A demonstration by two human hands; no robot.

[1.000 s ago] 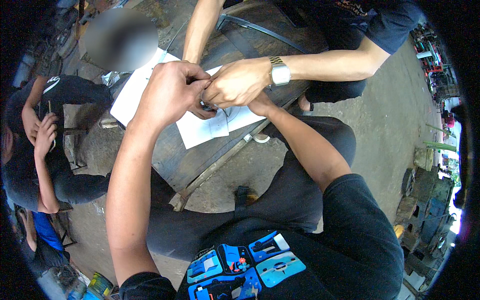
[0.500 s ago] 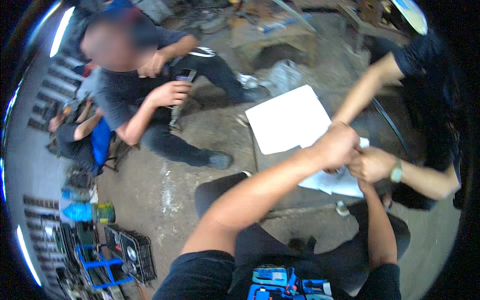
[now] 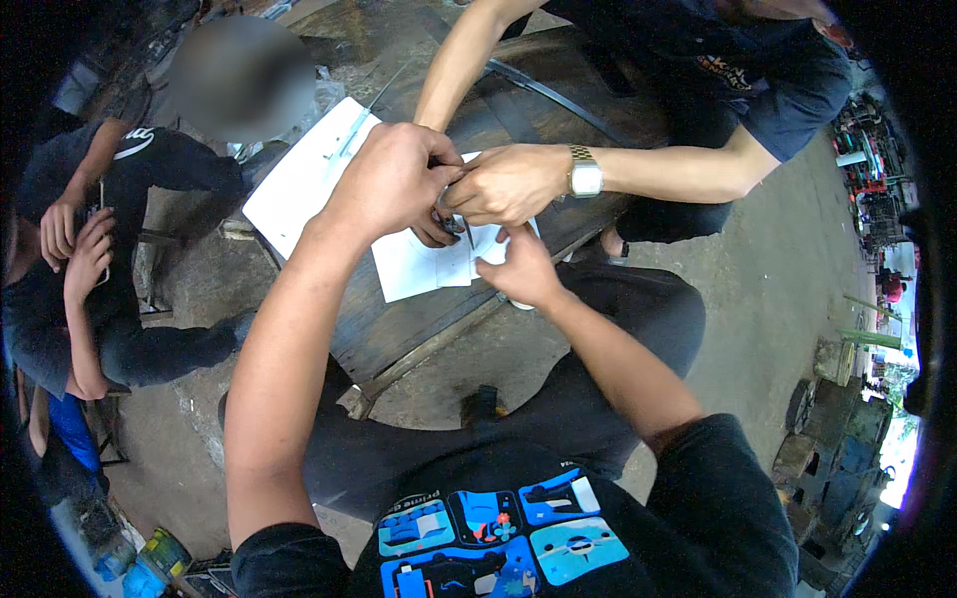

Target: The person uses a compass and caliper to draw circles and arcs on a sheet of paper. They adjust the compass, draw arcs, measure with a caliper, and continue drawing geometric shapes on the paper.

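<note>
My left hand (image 3: 389,181) reaches in over the paper, its fingers pinched together against a co-worker's watch-wearing hand (image 3: 513,185). Whatever it grips there is hidden. Below that contact, a small dark metal piece (image 3: 452,223) with a thin pointed leg shows among the fingers; its kind is unclear. The co-worker's other hand (image 3: 431,235) is mostly covered by mine. My right hand (image 3: 523,267) is at the right part of a white paper sheet (image 3: 407,271), thumb and fingers apart, with nothing visible between them.
A large white sheet (image 3: 284,204) lies on the dark wooden table (image 3: 364,339), with a clear ruler (image 3: 352,130) on it. Behind the hands is a dark strip (image 3: 553,95). A person (image 3: 70,249) sits at left; the co-worker (image 3: 718,90) sits across.
The view has swung right, so the table and hands appear further left. My right hand, mostly hidden behind the co-worker's before, now shows with its fingers apart. My left stays against the co-worker's hand.
</note>
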